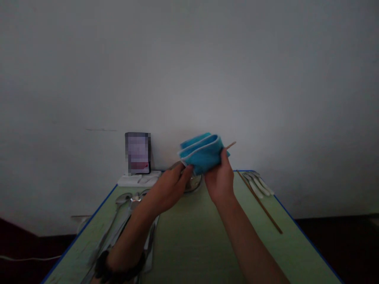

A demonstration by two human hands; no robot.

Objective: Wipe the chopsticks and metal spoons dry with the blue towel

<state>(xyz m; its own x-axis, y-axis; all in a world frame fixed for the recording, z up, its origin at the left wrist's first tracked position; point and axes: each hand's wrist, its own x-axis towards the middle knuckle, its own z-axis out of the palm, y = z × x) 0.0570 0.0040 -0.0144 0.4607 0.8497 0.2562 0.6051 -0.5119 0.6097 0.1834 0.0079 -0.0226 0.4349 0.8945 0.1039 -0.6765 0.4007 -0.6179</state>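
Note:
A blue folded cloth (204, 156) with white edging is held up between my two hands, above the far end of the table. My right hand (220, 179) is closed on its right side, with the thumb pressed on the front. Past that thumb the tip of a thin wooden stick (231, 145) pokes out; the rest of it is hidden by the cloth and hand. At the cloth's lower left corner, my left hand (171, 187) pinches the edge between thumb and fingers. Behind and below the hands is a round metal bowl (195, 185), partly covered, its contents unclear.
Several metal ladles and long-handled utensils (122, 199) lie on the left of the green table (189, 244). A wooden chopstick (260, 203) and several white-handled forks or spoons (257, 185) lie at right. A tablet (138, 154) stands by a white case (140, 180) near the wall.

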